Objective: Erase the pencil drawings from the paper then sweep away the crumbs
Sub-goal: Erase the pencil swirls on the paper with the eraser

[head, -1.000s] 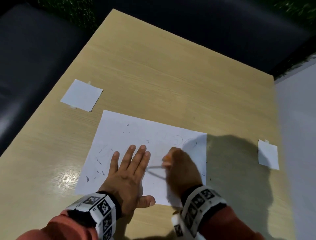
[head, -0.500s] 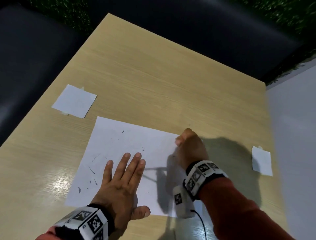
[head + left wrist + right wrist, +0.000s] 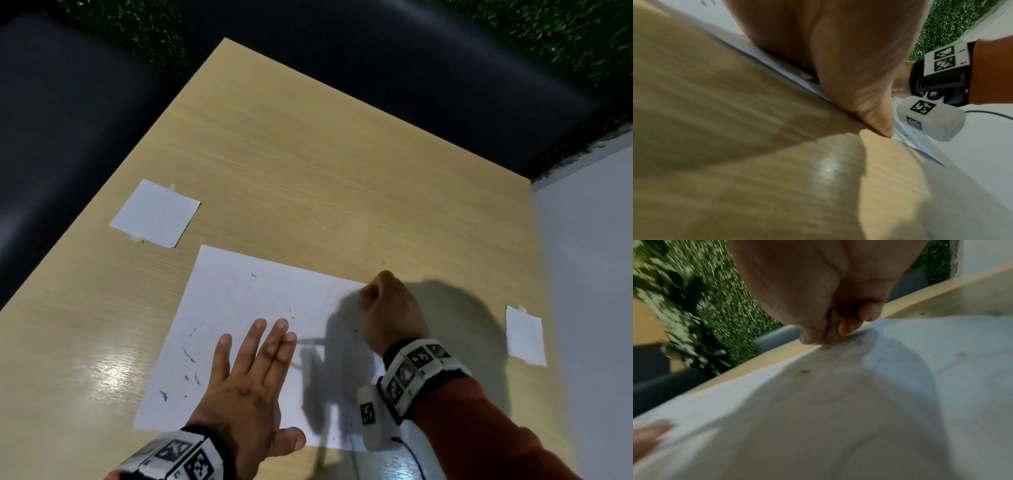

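Observation:
A white sheet of paper [image 3: 239, 308] lies on the wooden table [image 3: 308, 171], with dark eraser crumbs [image 3: 188, 354] scattered over its left half. My left hand [image 3: 253, 370] lies flat on the sheet's near part, fingers straight, pressing it down. My right hand [image 3: 380, 298] is at the sheet's far right corner, fingers curled. In the right wrist view its fingertips [image 3: 812, 337] pinch a small orange eraser [image 3: 842, 331] against the paper [image 3: 941, 353]. The left wrist view shows the left hand's palm and thumb [image 3: 869, 105] on the paper's edge.
Two small white paper squares are taped to the table, one at the far left [image 3: 156, 214] and one near the right edge [image 3: 525, 335]. Dark seats surround the table. A pale wall [image 3: 589, 308] runs along the right side.
My right hand has moved with the eraser from the middle of the sheet up to its far right corner. The left hand stays flat on the paper.

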The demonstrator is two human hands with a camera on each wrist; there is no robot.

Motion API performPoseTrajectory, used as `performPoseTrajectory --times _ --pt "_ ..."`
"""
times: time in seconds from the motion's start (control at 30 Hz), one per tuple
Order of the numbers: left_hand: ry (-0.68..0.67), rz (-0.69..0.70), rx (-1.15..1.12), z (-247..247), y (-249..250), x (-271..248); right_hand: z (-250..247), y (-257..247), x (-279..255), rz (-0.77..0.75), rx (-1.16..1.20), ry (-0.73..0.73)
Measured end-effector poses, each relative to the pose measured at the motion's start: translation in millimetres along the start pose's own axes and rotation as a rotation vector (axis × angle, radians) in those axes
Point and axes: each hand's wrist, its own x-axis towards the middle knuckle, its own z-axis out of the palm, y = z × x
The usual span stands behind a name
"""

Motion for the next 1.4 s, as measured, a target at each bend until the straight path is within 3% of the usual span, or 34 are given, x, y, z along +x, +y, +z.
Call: performPoseTrajectory --times 0.13,0.3,0.37,0.5,0.6,0.7,0.77,0.9,0.93,1.07,1.13,1.3,1.4 --pt "0.013 0.012 0.011 0 -1 0 23 -12 -32 -0.211 0.018 -0.099" --pt "0.031 0.027 0.021 -3 -2 -1 1 21 6 0.005 -0.044 0.019" --pt "0.025 0.021 0.007 -2 -2 -1 5 14 -5 0.011 -0.015 0.023" --pt "0.025 0.023 0.008 -2 -2 0 25 -5 -45 -0.171 0.025 -0.124" --pt "0.027 0.029 0.02 -3 -3 -1 13 16 -15 -0.04 -0.02 -0.004" --pt "0.022 0.015 0.004 0 -2 0 1 25 0 0.057 -0.061 0.014" --pt "0.016 0.01 -0.008 2 -1 1 11 -1 -10 -0.029 -0.005 -0.007" --pt "0.022 0.01 0.003 2 -2 2 40 -46 -25 -0.341 0.111 -0.189" --pt "0.026 0.013 0.001 1 -2 2 38 -44 -15 -0.324 0.113 -0.177" --pt "0.052 0.016 0.011 1 -3 -1 12 -21 28 -0.008 0.098 -0.108" --pt "0.048 0.018 0.002 1 -2 0 10 -26 22 -0.025 0.064 -0.088" --pt "0.054 0.013 -0.006 2 -2 1 37 -53 -41 -0.357 -0.063 -0.233" --pt "0.066 0.02 0.006 2 -2 1 26 -39 -6 -0.202 -0.031 -0.165"
